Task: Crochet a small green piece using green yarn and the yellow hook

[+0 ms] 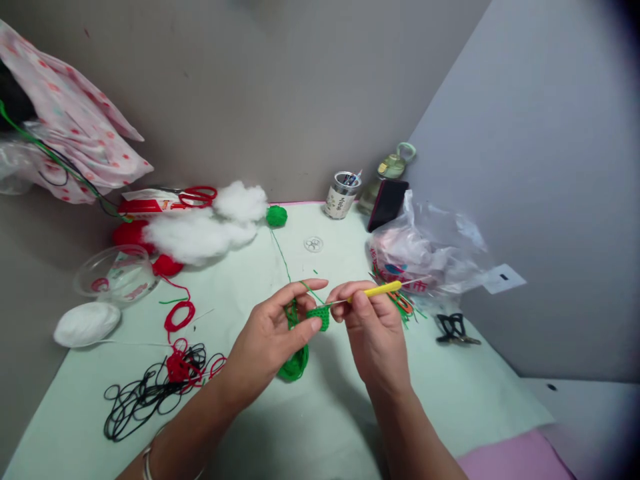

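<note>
Between thumb and fingers my left hand (273, 330) pinches a small green crochet piece (323, 317), with green yarn running over its raised index finger. A loose bundle of green yarn (294, 365) hangs below that hand. My right hand (374, 330) is closed round a crochet hook (383, 290) with a yellow handle. The hook's thin metal shaft reaches left to the top edge of the green piece; its tip is too small to make out. From the left hand, a strand leads back to a green yarn ball (277, 216).
White stuffing (200, 235), red scissors (199, 196) and a clear plastic bowl (116, 277) lie left. Tangled black cord (145, 393) is front left. A pen tin (342, 195), phone (388, 205), bottle (395, 163), plastic bag (425, 247) and black clip (455, 329) stand or lie right.
</note>
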The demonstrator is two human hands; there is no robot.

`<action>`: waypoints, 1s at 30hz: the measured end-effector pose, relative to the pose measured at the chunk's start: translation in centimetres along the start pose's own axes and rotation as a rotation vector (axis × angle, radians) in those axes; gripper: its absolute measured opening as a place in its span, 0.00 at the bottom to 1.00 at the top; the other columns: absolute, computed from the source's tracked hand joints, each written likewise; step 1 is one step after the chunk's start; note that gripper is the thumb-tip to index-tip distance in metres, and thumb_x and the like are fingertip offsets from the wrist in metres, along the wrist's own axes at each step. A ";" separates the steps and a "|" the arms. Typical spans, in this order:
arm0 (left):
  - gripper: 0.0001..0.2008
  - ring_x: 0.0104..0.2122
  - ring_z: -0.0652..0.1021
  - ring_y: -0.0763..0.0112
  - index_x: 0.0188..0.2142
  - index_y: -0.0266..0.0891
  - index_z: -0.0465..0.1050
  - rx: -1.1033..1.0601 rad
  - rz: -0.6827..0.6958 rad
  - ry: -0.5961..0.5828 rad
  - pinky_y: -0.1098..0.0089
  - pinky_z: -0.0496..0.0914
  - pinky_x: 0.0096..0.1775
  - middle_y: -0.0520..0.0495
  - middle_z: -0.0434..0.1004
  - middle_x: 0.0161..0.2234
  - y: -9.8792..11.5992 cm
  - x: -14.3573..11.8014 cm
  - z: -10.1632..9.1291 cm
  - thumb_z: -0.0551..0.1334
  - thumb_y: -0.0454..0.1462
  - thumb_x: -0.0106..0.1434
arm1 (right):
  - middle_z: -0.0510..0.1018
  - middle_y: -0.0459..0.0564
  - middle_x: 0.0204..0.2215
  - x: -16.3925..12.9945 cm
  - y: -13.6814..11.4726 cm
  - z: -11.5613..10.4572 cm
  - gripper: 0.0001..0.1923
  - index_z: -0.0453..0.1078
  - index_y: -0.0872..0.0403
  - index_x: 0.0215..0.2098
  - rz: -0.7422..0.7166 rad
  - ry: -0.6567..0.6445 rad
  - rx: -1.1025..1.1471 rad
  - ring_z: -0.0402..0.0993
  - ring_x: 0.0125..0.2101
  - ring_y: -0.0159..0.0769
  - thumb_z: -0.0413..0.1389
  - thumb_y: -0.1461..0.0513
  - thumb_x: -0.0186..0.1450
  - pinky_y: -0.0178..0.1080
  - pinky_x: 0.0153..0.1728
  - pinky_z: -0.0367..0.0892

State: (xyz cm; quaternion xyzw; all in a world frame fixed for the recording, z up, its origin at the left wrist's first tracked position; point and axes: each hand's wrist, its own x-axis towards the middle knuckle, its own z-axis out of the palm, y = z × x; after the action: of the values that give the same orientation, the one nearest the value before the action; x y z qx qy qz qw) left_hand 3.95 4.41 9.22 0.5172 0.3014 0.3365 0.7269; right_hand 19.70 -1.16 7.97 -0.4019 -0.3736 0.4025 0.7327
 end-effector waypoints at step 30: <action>0.23 0.33 0.73 0.75 0.54 0.44 0.84 -0.430 -0.211 -0.071 0.74 0.67 0.38 0.51 0.74 0.33 0.2 0.1 0.0 0.76 0.41 0.59 | 0.82 0.48 0.35 -1.2 -0.2 0.0 0.13 0.80 0.48 0.46 -0.461 -0.031 -0.428 0.78 0.33 0.34 0.53 0.66 0.76 0.39 0.33 0.75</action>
State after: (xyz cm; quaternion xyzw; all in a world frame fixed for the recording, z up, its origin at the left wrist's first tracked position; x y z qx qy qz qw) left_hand 4.02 4.54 9.38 0.3275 0.2493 0.2965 0.8618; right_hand 19.30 -2.29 7.90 -0.4453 -0.5423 0.1440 0.6977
